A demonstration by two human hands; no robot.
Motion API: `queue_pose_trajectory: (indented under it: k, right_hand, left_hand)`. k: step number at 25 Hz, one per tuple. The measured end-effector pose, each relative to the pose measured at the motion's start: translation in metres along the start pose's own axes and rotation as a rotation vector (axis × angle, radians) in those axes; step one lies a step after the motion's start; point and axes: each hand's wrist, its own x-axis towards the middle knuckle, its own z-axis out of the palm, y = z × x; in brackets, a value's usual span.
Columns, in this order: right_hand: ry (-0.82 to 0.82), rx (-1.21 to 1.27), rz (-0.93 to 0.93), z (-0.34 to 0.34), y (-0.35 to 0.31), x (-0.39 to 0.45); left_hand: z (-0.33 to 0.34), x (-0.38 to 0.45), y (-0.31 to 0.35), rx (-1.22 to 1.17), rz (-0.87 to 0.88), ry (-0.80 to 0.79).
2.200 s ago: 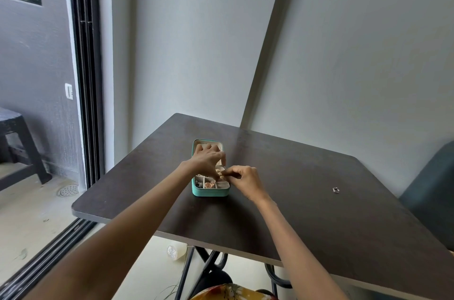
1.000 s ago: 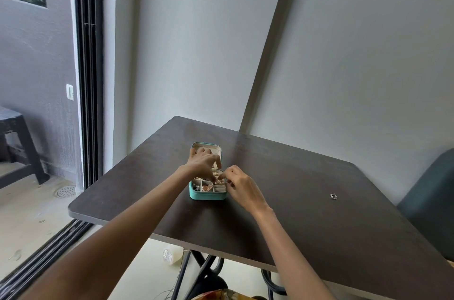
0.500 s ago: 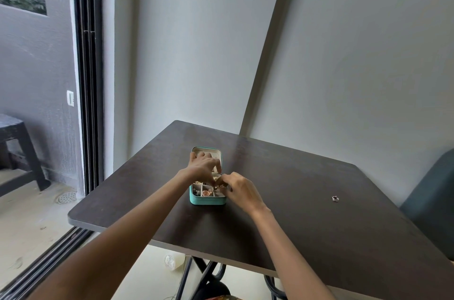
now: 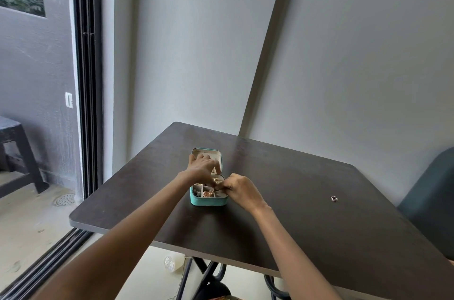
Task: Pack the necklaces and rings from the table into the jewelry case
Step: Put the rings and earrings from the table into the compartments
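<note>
A small teal jewelry case (image 4: 208, 202) lies open in the middle of the dark table (image 4: 307, 231), its lid (image 4: 206, 151) tipped back. Its compartments hold several gold pieces. My left hand (image 4: 201, 169) reaches over the case from the left with its fingers curled down into it. From the right, my right hand (image 4: 240, 190) sits at the case's right rim. Both sets of fingertips meet and pinch a gold necklace (image 4: 217, 180) inside the case; exactly how they hold it is too small to see. A single ring (image 4: 334, 198) lies alone on the table far to the right.
The table's front edge (image 4: 221, 259) is close to me, and its left corner is near a sliding door track (image 4: 49, 260). A teal chair (image 4: 432, 204) stands at the right. A plastic bottle (image 4: 172, 263) lies on the floor under the table.
Both hands stay at the case. My right hand has crept a little left onto the case's rim, closer to my left fingertips. The ring has not moved.
</note>
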Motion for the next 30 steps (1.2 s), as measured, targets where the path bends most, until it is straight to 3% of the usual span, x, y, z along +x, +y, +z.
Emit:
queue_pose_trajectory:
  k: [7,18,23,30]
  right_hand:
    - [0.180,0.087,0.081,0.009,0.002,-0.020]
    - [0.260,0.032,0.104,0.020,-0.003,-0.028]
    - [0.287,0.013,0.080,0.020,-0.004,-0.029]
    - [0.306,-0.006,0.066,0.021,-0.005,-0.029]
  left_hand:
    - [0.001,-0.001,-0.001,-0.015,-0.013,-0.007]
    - [0.001,0.002,-0.001,-0.003,0.008,-0.011]
    - [0.005,0.003,-0.014,-0.126,-0.018,0.105]
    - [0.009,0.007,-0.011,-0.071,-0.042,0.133]
